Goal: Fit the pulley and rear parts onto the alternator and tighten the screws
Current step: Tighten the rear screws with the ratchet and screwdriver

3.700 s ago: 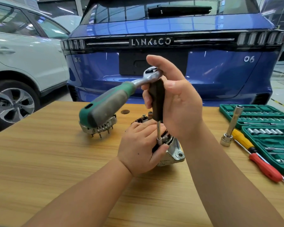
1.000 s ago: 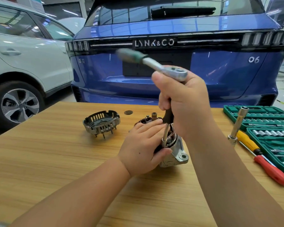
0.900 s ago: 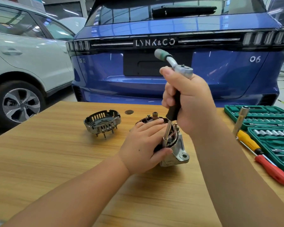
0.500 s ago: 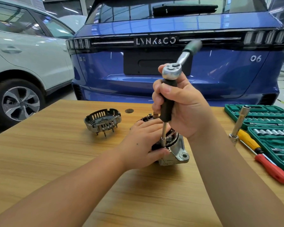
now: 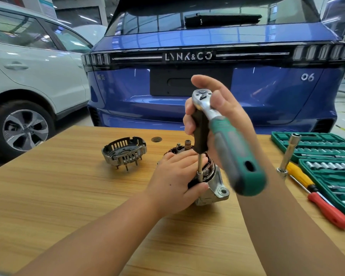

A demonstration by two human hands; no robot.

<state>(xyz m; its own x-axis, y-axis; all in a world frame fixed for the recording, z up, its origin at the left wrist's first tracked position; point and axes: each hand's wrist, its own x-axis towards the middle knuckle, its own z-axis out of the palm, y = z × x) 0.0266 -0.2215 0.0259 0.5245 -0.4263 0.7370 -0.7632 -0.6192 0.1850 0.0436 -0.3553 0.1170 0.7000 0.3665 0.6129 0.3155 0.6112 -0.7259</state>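
Tightening a screw: right hand [image 5: 213,118] grips ratchet [image 5: 227,140] extension, left hand [image 5: 175,184] clamps alternator [image 5: 213,188]. Keep extension vertical, socket seated, short swings.

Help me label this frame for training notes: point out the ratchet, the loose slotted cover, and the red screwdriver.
ratchet [image 5: 238,154]: head view, on its green handle.
slotted cover [image 5: 124,151]: head view, on its slotted wall.
red screwdriver [image 5: 328,211]: head view, on its red handle.

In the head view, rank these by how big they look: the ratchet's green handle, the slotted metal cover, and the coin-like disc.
1. Green handle, inflated by nearness to the camera.
2. Slotted metal cover; possibly larger in reality.
3. Coin-like disc, clearly smallest.
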